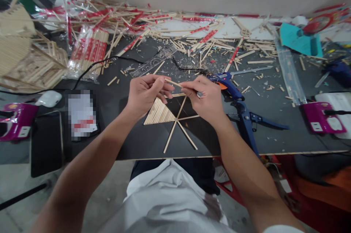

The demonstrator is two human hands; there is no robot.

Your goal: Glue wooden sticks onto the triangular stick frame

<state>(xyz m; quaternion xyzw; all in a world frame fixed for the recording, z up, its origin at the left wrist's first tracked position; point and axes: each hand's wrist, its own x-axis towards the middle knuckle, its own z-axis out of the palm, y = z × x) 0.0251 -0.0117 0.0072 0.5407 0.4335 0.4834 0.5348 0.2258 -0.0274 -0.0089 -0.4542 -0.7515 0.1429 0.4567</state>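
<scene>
A short, thin wooden stick [173, 82] is held above the table between my two hands. My right hand [204, 96] pinches its right end between thumb and fingertips. At the other end, the thumb and forefinger of my left hand [148, 92] close on it, while the other fingers curl loosely. Below them lies a flat wheel-like piece made of wooden sticks [160, 114]. Its left wedge is covered with sticks side by side; bare spokes spread from the centre towards the right and front. My hands hide part of its far side.
Right of my hands lie a blue glue gun [229, 83] and blue-handled cutters [248, 119]. Packed chopsticks [89, 52], wood scraps and a clear ruler [155, 61] are behind. Phones [46, 143] and a purple power socket [19, 121] sit left; another purple socket [323, 118] sits right.
</scene>
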